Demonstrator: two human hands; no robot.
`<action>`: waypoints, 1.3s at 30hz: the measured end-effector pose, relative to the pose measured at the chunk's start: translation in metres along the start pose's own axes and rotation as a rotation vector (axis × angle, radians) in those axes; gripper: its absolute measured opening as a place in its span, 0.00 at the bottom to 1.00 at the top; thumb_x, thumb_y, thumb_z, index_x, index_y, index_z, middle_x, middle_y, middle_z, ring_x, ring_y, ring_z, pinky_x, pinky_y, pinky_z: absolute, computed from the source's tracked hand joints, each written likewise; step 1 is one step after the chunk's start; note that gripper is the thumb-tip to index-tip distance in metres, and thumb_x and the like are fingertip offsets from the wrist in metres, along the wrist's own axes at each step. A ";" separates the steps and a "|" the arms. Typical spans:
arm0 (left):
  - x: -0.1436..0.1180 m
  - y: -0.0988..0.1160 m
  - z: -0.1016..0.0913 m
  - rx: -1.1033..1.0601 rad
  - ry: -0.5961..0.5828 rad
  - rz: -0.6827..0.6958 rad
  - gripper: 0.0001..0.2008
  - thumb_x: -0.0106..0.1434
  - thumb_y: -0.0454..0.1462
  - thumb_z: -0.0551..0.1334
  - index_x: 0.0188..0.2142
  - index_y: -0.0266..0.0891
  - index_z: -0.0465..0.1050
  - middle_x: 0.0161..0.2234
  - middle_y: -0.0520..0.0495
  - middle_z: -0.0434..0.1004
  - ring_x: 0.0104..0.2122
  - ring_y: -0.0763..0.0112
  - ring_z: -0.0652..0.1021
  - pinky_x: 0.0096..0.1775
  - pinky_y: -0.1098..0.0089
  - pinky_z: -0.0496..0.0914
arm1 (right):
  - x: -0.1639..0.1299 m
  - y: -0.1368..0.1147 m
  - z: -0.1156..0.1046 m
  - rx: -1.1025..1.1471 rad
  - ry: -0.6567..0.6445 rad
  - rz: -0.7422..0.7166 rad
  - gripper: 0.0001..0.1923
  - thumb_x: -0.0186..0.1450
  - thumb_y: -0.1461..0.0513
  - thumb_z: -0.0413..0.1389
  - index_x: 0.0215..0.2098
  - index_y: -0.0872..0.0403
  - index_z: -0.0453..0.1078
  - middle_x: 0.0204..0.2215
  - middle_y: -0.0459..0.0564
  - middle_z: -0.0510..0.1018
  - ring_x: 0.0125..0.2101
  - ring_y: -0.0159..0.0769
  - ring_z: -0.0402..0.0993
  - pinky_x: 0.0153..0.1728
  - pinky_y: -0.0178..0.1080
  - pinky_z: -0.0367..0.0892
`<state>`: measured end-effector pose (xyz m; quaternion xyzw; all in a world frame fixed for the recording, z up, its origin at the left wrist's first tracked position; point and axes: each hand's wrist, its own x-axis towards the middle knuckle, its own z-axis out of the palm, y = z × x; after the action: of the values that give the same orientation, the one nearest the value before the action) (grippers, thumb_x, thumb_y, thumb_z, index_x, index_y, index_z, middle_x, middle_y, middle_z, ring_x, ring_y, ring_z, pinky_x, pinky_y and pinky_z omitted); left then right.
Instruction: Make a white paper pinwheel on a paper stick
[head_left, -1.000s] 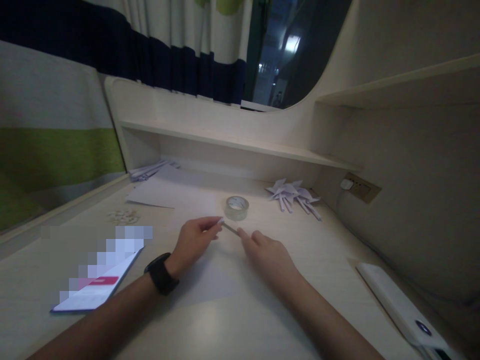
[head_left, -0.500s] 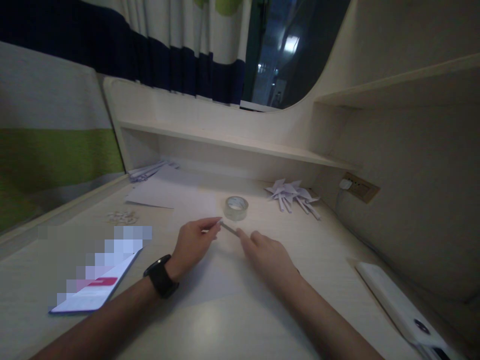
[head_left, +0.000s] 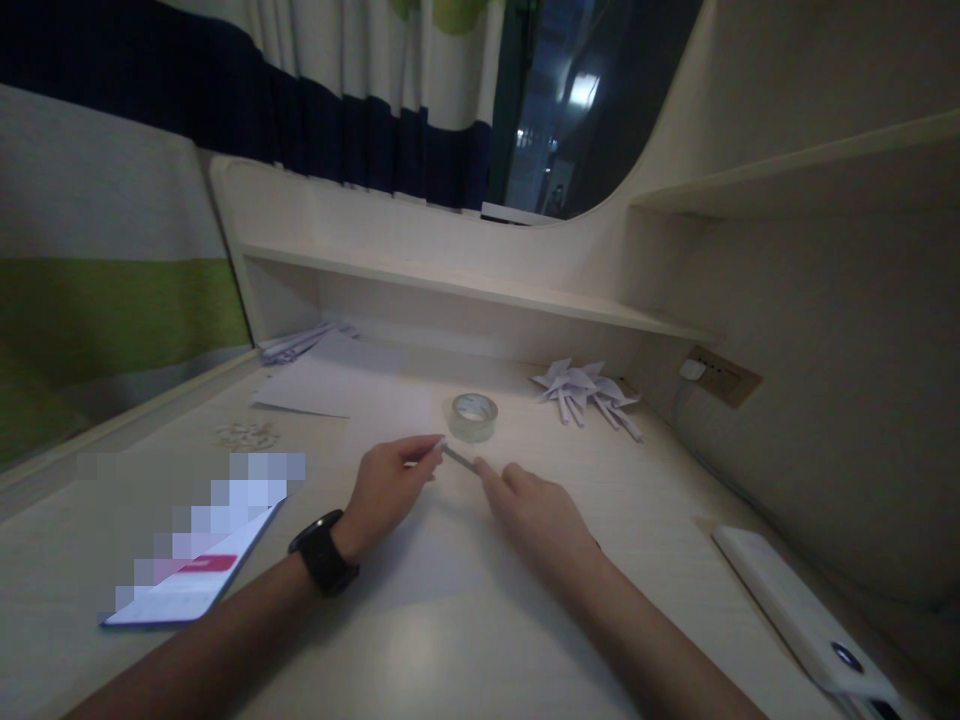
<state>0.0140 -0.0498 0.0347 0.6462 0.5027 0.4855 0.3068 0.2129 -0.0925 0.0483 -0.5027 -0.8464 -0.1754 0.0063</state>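
My left hand [head_left: 394, 487], with a black watch at its wrist, pinches a small whitish piece between thumb and fingertips. My right hand [head_left: 536, 508] is closed around a thin grey stick [head_left: 461, 459], whose far end meets the left fingertips. Whether that stick is a tool or rolled paper is too small to tell. Just beyond both hands stands a roll of clear tape [head_left: 472, 428]. A pale sheet of paper [head_left: 427, 575] lies on the desk below my left hand.
Paper pinwheels [head_left: 581, 385] lie at the back right. White sheets [head_left: 315, 375] and rolled paper sticks [head_left: 300, 343] are at the back left, near small whitish bits [head_left: 246, 436]. A lit tablet [head_left: 180, 595] rests at left, a white oblong device [head_left: 795, 610] at right.
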 end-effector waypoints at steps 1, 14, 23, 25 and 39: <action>0.000 -0.001 0.000 -0.003 -0.001 0.001 0.15 0.60 0.42 0.61 0.41 0.36 0.78 0.37 0.45 0.82 0.28 0.66 0.80 0.31 0.68 0.77 | 0.000 0.000 0.000 -0.004 0.004 -0.003 0.24 0.69 0.64 0.44 0.63 0.53 0.49 0.34 0.53 0.71 0.30 0.39 0.72 0.27 0.37 0.67; 0.002 -0.004 0.001 0.012 0.007 -0.010 0.14 0.59 0.41 0.61 0.41 0.35 0.78 0.36 0.46 0.82 0.26 0.68 0.80 0.30 0.70 0.77 | 0.000 -0.001 -0.002 0.014 0.001 0.012 0.24 0.68 0.64 0.44 0.62 0.52 0.50 0.34 0.53 0.71 0.30 0.38 0.72 0.26 0.36 0.67; 0.002 -0.003 0.001 0.011 0.000 -0.008 0.14 0.59 0.41 0.61 0.41 0.36 0.78 0.35 0.47 0.82 0.26 0.68 0.80 0.30 0.69 0.77 | 0.001 -0.001 0.001 0.016 0.005 0.016 0.24 0.68 0.65 0.45 0.62 0.52 0.51 0.34 0.54 0.72 0.29 0.38 0.72 0.26 0.36 0.67; 0.002 -0.001 0.000 0.005 -0.002 -0.007 0.14 0.59 0.42 0.61 0.40 0.36 0.78 0.35 0.47 0.82 0.26 0.68 0.80 0.30 0.69 0.77 | 0.001 -0.001 0.001 0.018 0.000 0.013 0.25 0.68 0.65 0.45 0.63 0.52 0.50 0.34 0.54 0.72 0.29 0.38 0.72 0.26 0.37 0.67; -0.003 -0.005 0.001 0.180 0.031 0.090 0.15 0.62 0.44 0.58 0.43 0.40 0.78 0.36 0.49 0.82 0.27 0.67 0.81 0.33 0.69 0.75 | 0.002 -0.003 0.010 0.323 0.063 0.043 0.22 0.69 0.60 0.43 0.61 0.53 0.57 0.35 0.53 0.74 0.29 0.35 0.73 0.30 0.35 0.65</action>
<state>0.0131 -0.0509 0.0294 0.6854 0.5193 0.4618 0.2174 0.2110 -0.0894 0.0382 -0.5075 -0.8520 -0.0526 0.1173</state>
